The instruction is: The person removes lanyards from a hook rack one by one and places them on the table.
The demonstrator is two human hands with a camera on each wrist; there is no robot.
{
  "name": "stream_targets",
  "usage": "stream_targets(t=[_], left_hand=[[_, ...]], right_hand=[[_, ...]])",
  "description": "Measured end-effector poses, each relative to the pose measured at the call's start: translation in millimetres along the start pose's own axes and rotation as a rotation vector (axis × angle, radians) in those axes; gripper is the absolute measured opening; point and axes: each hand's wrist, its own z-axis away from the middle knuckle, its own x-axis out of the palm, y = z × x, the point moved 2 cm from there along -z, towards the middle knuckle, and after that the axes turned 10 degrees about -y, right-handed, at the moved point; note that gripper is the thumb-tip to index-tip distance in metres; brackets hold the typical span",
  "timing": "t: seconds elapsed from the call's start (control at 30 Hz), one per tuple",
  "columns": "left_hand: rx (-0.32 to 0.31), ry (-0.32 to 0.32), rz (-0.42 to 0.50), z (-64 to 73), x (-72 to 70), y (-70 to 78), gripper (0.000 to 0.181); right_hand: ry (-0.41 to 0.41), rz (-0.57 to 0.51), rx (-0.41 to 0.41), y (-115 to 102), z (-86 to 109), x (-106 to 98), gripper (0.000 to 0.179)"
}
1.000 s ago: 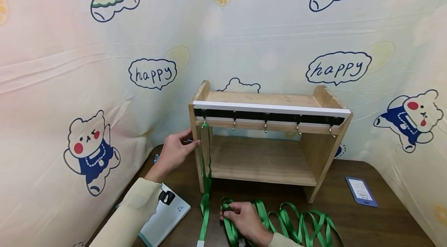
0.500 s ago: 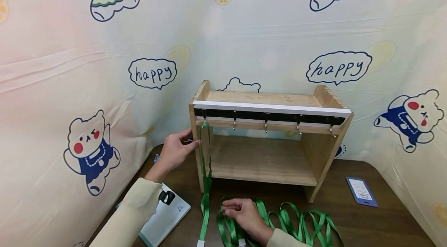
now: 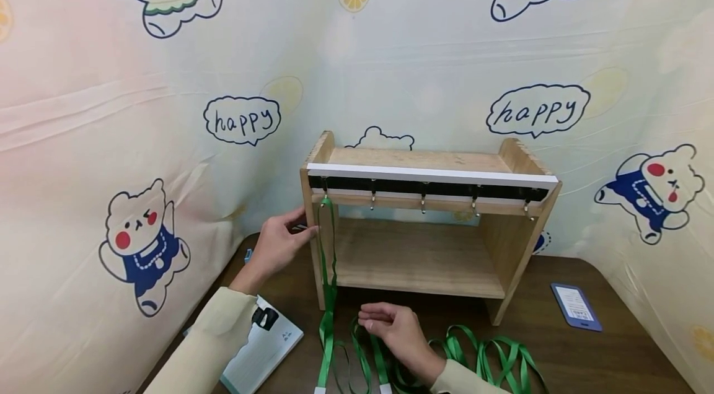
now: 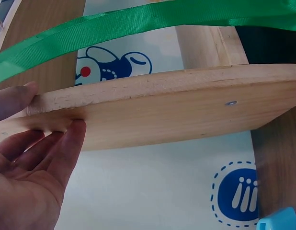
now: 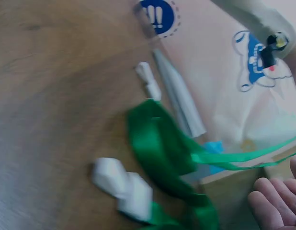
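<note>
My left hand (image 3: 276, 244) grips the left side panel (image 4: 153, 112) of a small wooden shelf (image 3: 418, 251), thumb on its front edge and fingers against its outer face. From the leftmost metal hook a green lanyard (image 3: 328, 295) hangs down in front of that panel. My right hand (image 3: 398, 335) is low in front of the shelf, thumb and fingers together, pinching another green lanyard (image 3: 379, 360); its straps trail below the fingers to a white clip (image 3: 385, 388). In the right wrist view the clips are blurred, and the right hand (image 5: 277, 201) shows partly at the edge.
More green lanyards (image 3: 504, 363) lie looped on the dark table to the right. Several hooks line the black strip (image 3: 398, 185). A blue card holder (image 3: 577, 306) lies at the far right; white-and-blue cards with a black clip (image 3: 264, 318) lie beside the left forearm.
My right hand has risen slightly, drawing a green lanyard up out of the nearby bundle so its straps now hang below the fingers. The left hand has stayed on the panel.
</note>
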Motion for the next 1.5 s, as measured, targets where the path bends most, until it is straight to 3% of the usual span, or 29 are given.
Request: stream_targets(t=[0.5, 0.7, 1.5], left_hand=[[-0.015, -0.003, 0.007, 0.1, 0.7, -0.9, 0.055], [-0.013, -0.005, 0.009, 0.1, 0.6, 0.2, 0.054], [0.001, -0.003, -0.001, 0.5, 0.0, 0.9, 0.053]], right_hand=[[0.02, 0.055, -0.097, -61.1, 9.5, -33.6, 0.043], [0.033, 0.077, -0.175, -79.7, 15.7, -44.7, 0.037], [0.058, 0.224, -0.392, -139.1, 18.2, -59.4, 0.03]])
